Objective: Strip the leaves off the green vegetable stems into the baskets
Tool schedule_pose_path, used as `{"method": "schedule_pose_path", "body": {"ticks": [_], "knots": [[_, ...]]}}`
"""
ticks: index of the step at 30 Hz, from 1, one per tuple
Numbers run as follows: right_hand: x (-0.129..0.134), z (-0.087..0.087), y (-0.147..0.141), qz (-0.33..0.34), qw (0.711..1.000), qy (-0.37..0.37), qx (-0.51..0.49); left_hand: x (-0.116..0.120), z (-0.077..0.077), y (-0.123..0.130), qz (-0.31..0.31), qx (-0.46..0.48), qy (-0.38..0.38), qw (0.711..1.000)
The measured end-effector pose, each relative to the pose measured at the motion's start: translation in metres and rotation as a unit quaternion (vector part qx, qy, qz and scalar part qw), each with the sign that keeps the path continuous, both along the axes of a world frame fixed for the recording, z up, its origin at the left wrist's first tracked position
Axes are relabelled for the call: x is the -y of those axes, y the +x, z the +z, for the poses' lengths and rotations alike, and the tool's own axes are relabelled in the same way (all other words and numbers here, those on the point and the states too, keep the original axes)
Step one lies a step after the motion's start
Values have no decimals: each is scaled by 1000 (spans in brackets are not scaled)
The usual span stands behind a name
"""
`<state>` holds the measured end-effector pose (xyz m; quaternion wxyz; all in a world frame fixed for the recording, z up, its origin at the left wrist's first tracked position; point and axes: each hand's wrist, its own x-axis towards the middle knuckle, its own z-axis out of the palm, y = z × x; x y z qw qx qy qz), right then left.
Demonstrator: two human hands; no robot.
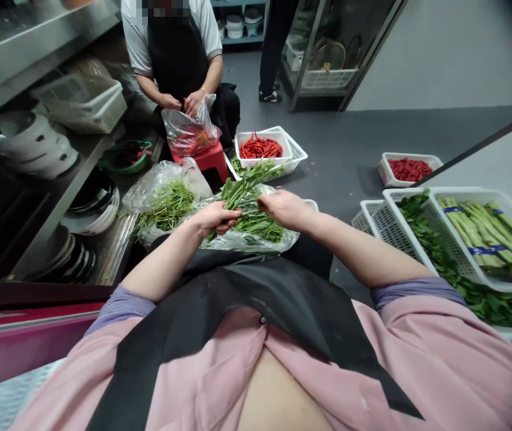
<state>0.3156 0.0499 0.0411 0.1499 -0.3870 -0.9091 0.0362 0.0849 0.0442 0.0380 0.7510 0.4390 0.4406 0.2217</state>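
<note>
My left hand (218, 219) is closed round a bunch of long green leafy stems (236, 190), which tilts up and to the right. At the right of the bunch my right hand (282, 208) is closed, its fingers pinched together; what they hold, if anything, is hidden. Beneath both hands lies a clear plastic bag (233, 240) with loose green stems (262, 226) on it. Left of that stands another clear bag (141, 190), full of thin yellowish-green stems (168, 206).
Across from me a co-worker (177, 54) handles a bag of red peppers (197, 140) on a red stool (202, 161). Red chillies fill a white basket (288, 154). Crates of bundled green stalks (489, 239) and leafy greens (439, 239) stand right. Steel shelves (94, 155) line the left.
</note>
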Motion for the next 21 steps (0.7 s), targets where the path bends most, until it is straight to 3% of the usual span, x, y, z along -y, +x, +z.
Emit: {"method": "schedule_pose_path", "body": {"ticks": [4,10,15,18,21], "knots": [[-4,-25,-2,-22,994,-101,39,-3,-3,-1,7,-38,22,999],[-9,-29,17,49,991,-119,34,-11,-9,-20,-11,-88,19,996],[-7,-38,14,-29,988,-131,-80,-9,-14,-25,-37,-86,46,995],[-9,-44,15,-108,940,-163,-278,-6,-16,-24,-9,-68,71,995],[-13,-41,20,-170,858,-147,-461,-5,-20,-23,23,-60,63,996]]}}
